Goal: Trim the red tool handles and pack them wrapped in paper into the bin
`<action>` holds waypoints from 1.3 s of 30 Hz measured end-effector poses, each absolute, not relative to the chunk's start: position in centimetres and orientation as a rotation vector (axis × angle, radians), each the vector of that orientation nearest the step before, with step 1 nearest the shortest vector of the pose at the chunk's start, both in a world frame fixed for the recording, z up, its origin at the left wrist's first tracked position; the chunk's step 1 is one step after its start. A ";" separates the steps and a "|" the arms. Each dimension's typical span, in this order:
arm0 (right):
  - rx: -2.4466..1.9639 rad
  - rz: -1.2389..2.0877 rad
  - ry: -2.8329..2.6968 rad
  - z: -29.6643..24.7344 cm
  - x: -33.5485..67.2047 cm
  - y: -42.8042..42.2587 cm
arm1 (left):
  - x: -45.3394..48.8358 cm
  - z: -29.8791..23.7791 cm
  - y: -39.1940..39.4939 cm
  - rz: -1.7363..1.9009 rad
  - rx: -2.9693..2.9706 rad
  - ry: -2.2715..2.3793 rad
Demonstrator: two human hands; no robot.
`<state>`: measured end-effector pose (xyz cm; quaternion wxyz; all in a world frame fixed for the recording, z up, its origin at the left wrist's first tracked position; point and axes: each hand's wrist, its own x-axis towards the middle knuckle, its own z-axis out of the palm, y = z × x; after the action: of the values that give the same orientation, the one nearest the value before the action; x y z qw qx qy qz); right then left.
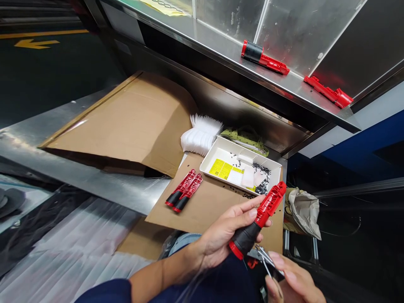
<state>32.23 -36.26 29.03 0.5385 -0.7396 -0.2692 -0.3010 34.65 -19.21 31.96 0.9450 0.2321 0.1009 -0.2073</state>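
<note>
My left hand (225, 233) is closed around a red and black plastic handle part (259, 219), holding it tilted with the red end up toward the tray. Just below it, my right hand (292, 280) pinches a small metal tool like tweezers (265, 259), whose tip points at the black end of the part. Two more red and black parts (184, 190) lie side by side on the cardboard sheet (208, 206) in front of me.
A white tray (217, 151) with small black screws, white pieces and a yellow label sits on the cardboard. A stack of white pieces (200, 134) lies behind it. Two red parts (263, 57) (328, 90) rest on the metal shelf above. A large folded cardboard (126, 122) lies left.
</note>
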 end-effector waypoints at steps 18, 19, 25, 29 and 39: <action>-1.665 -0.719 -0.707 29.7 32.3 -34.6 | 34.6 31.7 -19.2 -0.444 0.483 0.182; -1.675 -0.703 -0.705 29.7 32.2 -34.7 | 34.6 31.6 -19.3 -0.446 0.482 0.182; -1.693 -0.761 -0.631 28.8 31.9 -35.2 | 34.5 31.7 -19.3 -0.453 0.463 0.173; -1.733 -0.944 -0.590 28.6 31.9 -36.0 | 34.6 31.9 -19.2 -0.463 0.463 0.181; -1.675 -0.739 -0.651 30.5 32.5 -33.8 | 34.6 31.7 -19.2 -0.445 0.480 0.164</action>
<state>32.46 -33.81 30.48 0.5641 -0.7118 -0.2766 -0.3140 34.59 -19.22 31.68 0.9436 0.2353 0.0807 -0.2185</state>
